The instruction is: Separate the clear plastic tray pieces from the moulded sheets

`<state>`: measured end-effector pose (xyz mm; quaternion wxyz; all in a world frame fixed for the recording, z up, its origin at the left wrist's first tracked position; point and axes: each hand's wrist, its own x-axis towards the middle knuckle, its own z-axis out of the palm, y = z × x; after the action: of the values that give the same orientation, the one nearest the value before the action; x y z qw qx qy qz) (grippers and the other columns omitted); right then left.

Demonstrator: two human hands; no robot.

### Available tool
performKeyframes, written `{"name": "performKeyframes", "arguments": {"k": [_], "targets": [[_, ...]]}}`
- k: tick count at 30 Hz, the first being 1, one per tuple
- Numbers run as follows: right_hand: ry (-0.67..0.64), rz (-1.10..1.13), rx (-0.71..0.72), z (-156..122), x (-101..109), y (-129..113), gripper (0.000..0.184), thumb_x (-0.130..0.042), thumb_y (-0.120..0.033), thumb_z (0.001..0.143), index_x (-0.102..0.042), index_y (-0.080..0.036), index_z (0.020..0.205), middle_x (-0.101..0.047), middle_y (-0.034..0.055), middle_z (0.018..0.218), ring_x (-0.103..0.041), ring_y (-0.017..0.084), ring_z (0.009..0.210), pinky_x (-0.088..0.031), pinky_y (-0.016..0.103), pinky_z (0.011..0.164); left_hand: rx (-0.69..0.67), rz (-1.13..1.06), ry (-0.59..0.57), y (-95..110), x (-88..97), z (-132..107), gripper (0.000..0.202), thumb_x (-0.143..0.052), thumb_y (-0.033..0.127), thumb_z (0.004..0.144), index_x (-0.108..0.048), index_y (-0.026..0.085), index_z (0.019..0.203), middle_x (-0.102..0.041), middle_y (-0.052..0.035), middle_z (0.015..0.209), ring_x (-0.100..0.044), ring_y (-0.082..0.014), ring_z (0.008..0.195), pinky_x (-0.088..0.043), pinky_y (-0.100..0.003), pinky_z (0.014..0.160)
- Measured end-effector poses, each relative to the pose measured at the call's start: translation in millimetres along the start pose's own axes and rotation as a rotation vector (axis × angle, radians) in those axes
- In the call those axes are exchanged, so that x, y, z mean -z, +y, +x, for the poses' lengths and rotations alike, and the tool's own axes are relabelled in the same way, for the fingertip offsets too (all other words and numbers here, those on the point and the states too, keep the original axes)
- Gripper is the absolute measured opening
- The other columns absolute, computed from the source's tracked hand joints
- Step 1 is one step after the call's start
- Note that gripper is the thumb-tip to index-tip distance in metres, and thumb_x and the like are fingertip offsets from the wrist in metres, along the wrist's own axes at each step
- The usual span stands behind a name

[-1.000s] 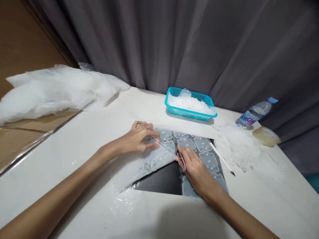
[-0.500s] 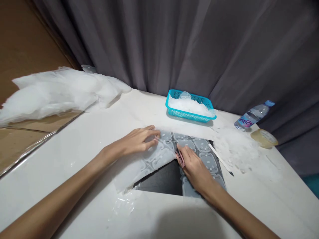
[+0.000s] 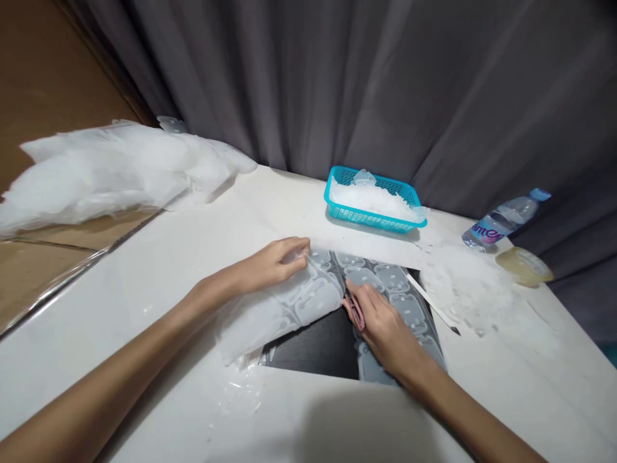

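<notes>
My left hand (image 3: 284, 260) pinches the upper part of a translucent plastic sheet (image 3: 270, 315) marked with rounded, embossed outlines. The sheet's left part is lifted and folded off a flat black board (image 3: 315, 350). My right hand (image 3: 383, 321) is closed around a small pink cutter (image 3: 355, 310), its dark tip against the sheet beside the fold; the exact tool kind is partly hidden by my fingers. Beneath and beside that hand, more of the patterned sheet (image 3: 412, 308) lies flat on the board. A thin white strip with a dark tip (image 3: 434, 305) rests along the board's right edge.
A turquoise basket (image 3: 376, 222) holding white, translucent pieces stands at the back. To the right are a water bottle (image 3: 504, 222), a roll of tape (image 3: 524, 267) and a heap of clear scraps (image 3: 475, 292). White plastic sheets (image 3: 120, 170) pile up at the left on cardboard (image 3: 53, 257).
My left fingers have drawn together on the sheet and pulled its lifted part up slightly. My right hand, with the pink cutter, stays close to the same spot on the sheet. The view has shifted slightly.
</notes>
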<state>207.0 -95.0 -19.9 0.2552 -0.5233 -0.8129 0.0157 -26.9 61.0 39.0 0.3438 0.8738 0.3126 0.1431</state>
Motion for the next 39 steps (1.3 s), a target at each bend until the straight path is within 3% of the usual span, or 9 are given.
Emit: {"name": "performKeyframes", "arguments": {"k": [7,15,22,29,39], "targets": [[0.046,0.032,0.034,4,3,2,0.034,-0.049,-0.018,0.108,-0.051,-0.010,0.141,-0.072,0.0179,0.116,-0.073,0.029,0.109,-0.063,0.043,0.090,0.079,-0.194,-0.099,-5,4.8,4,0.034,-0.047,0.050,0.096,-0.048,0.019,0.080,-0.046,0.0013,0.078,-0.045,-0.0166,0.075,-0.040,-0.027,0.070],[-0.058,0.072,0.031,4,6,6,0.037,-0.044,-0.018,0.109,-0.046,-0.011,0.146,-0.071,0.0172,0.113,-0.071,0.030,0.109,-0.062,0.045,0.091,0.080,-0.184,-0.109,-11,4.6,2,0.031,-0.050,0.046,0.095,-0.048,0.019,0.080,-0.045,0.0018,0.077,-0.043,-0.0155,0.074,-0.037,-0.027,0.069],[-0.063,0.059,0.034,3,3,6,0.033,-0.041,-0.018,0.110,-0.048,-0.013,0.143,-0.070,0.0145,0.107,-0.072,0.029,0.102,-0.063,0.046,0.087,0.095,-0.234,-0.107,-15,8.1,3,0.033,-0.051,0.048,0.095,-0.049,0.019,0.079,-0.045,0.0021,0.077,-0.043,-0.0150,0.073,-0.036,-0.026,0.068],[-0.018,0.069,-0.010,-1,12,-3,0.034,-0.047,-0.024,0.110,-0.048,-0.016,0.143,-0.070,0.0147,0.113,-0.073,0.029,0.107,-0.064,0.043,0.088,0.090,-0.265,-0.113,-25,7.3,4,0.035,-0.050,0.051,0.094,-0.050,0.019,0.079,-0.043,0.0023,0.076,-0.042,-0.0146,0.072,-0.035,-0.025,0.067],[-0.055,0.073,0.031,5,23,-6,0.035,-0.047,-0.022,0.109,-0.046,-0.017,0.144,-0.070,0.0132,0.111,-0.072,0.028,0.105,-0.063,0.043,0.088,0.073,-0.252,-0.144,-17,13.5,-4,0.030,-0.054,0.046,0.094,-0.051,0.019,0.082,-0.047,0.0013,0.080,-0.044,-0.0159,0.077,-0.037,-0.026,0.072]]}}
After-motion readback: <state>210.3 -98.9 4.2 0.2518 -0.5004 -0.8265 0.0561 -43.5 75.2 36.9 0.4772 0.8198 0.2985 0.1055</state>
